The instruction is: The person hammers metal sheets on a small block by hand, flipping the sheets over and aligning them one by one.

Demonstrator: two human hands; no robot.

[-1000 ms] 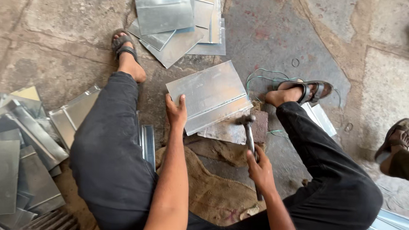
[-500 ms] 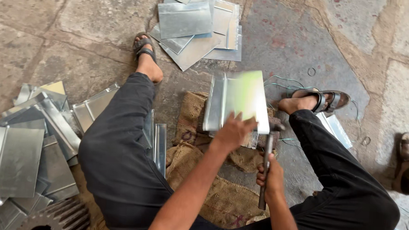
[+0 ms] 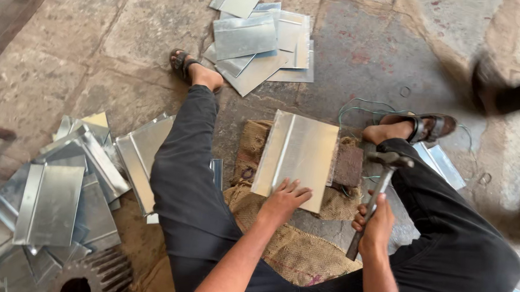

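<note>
while the right grip [image 3: 376, 224] clasps a hammer [image 3: 381, 189], the left grip [image 3: 284, 199] presses spread on a shiny creased sheet [image 3: 300, 153].

left hand [image 3: 282, 200] flat, fingers spread; right hand [image 3: 376, 222] fisted.

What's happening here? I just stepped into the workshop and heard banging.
A person sits on the stone floor with legs spread. Their left hand presses flat on the near edge of a folded metal sheet lying on burlap sacking. Their right hand grips a hammer, its head raised just right of the sheet. Stacks of similar sheets lie ahead and to the person's left.
</note>
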